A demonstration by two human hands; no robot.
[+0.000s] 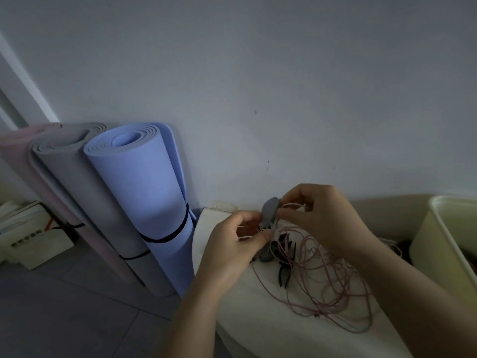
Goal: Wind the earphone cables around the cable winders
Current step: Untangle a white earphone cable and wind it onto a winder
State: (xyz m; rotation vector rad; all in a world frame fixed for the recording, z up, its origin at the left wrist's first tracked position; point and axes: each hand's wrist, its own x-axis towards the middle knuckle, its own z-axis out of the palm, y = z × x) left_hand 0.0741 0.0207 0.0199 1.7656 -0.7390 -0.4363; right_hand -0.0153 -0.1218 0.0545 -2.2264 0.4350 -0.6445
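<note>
Grey winder (pixel 269 211) sat pinched in our left hand (pixel 232 244); our right hand (pixel 317 215) pinched pink cable (pixel 317 277) against it above the table (pixel 258 321).

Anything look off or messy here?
Only the cable: it sprawls in a loose tangle of overlapping loops across the table, beside some dark winders. The left hand holds the grey winder, and the right hand pinches cable at it. Nothing looks spilled or broken.
</note>
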